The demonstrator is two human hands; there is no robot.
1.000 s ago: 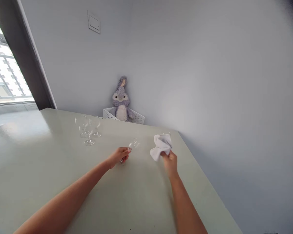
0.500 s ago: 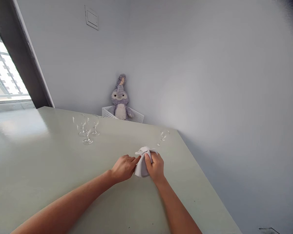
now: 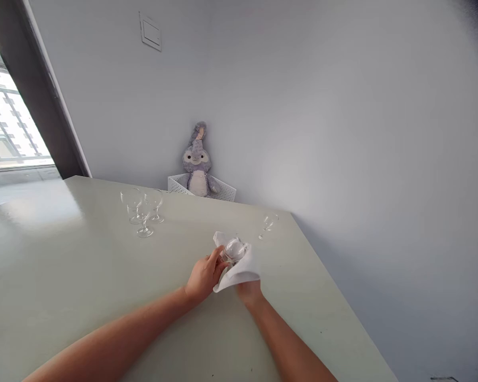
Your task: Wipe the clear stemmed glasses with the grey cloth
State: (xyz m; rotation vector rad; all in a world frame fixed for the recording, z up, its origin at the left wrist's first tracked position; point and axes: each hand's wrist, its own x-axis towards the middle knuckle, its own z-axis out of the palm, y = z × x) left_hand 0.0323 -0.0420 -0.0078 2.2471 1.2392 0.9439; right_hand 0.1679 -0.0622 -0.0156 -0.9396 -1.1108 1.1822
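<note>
A clear stemmed glass (image 3: 235, 249) is held above the table, its bowl partly wrapped in a white cloth (image 3: 245, 269). My left hand (image 3: 205, 271) grips the glass from the left, thumb and fingers closed on it. Under the cloth is my right hand (image 3: 250, 293); the cloth drapes over its fingers and hides them, though it supports the cloth from the right. How the right fingers are bent cannot be seen.
Several clear stemmed glasses, one of them the nearest glass (image 3: 144, 215), stand at the left on the pale table (image 3: 103, 281). Another glass (image 3: 268, 225) is near the right edge. Behind the table, a grey plush rabbit (image 3: 198, 164) sits in a white basket (image 3: 224, 192).
The cloth has opened out and turned, so the glass bowl now shows. My right hand has gone beneath the cloth. My left hand has taken a closer grip on the glass.
</note>
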